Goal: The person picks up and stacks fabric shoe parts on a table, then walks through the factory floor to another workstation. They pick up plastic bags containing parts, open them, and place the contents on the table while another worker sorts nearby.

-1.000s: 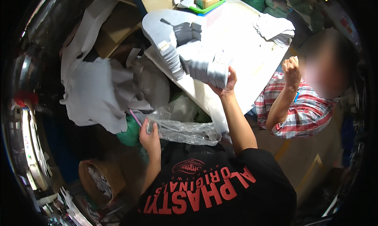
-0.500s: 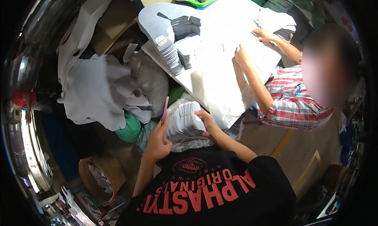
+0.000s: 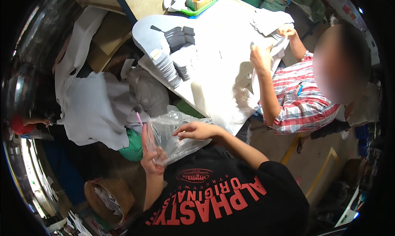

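A clear plastic bag (image 3: 169,127) spreads in front of my torso. My left hand (image 3: 153,157) grips its left side, the fingers partly covered by the film. From the same hand a thin pink pen-like stick (image 3: 139,118) pokes up past the fingertips. My right hand (image 3: 196,131) hovers over the bag's middle, palm down, its fingers apart and nothing in them. Beneath that hand a small pale patch shows through the film; I cannot make out what it is.
Stacked grey-white cut pieces (image 3: 166,67) cover the left of the bright table (image 3: 218,84). Across it a person in a plaid shirt (image 3: 304,96) handles white sheets. Pale sheet material (image 3: 92,108), a green sack (image 3: 132,146) and a wicker basket (image 3: 109,201) lie to the left.
The banded bundle of pale pieces has left my hands and is out of sight. The plastic bag has come up between them. My left hand shifted left; the other person's hands moved toward the stack.
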Demonstrator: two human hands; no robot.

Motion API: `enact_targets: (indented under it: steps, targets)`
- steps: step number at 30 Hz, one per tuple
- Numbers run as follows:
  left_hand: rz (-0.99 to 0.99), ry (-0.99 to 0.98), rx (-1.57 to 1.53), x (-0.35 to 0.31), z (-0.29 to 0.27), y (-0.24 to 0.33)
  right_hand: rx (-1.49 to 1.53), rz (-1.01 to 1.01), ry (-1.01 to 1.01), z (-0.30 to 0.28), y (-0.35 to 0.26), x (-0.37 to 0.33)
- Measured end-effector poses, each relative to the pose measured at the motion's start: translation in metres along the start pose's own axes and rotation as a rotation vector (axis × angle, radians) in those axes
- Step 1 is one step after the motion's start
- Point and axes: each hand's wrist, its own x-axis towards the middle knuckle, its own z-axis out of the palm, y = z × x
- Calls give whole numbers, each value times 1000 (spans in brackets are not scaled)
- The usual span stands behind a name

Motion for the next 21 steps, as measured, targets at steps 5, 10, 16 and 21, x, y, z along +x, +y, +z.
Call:
enact_targets:
  steps: [5, 10, 16, 21]
  targets:
    - [-18, 74, 59, -20, -9, 4, 582, -262, 613, -88, -18, 32]
    - [-16, 152, 114, -26, -3, 1, 459, -8, 1181, -181, -7, 111]
    - [25, 216, 86, -40, -5, 2, 300, 188, 1316, -213, 19, 171]
    - [13, 292, 51, -47, -13, 0, 369, -163, 1251, -196, 39, 152]
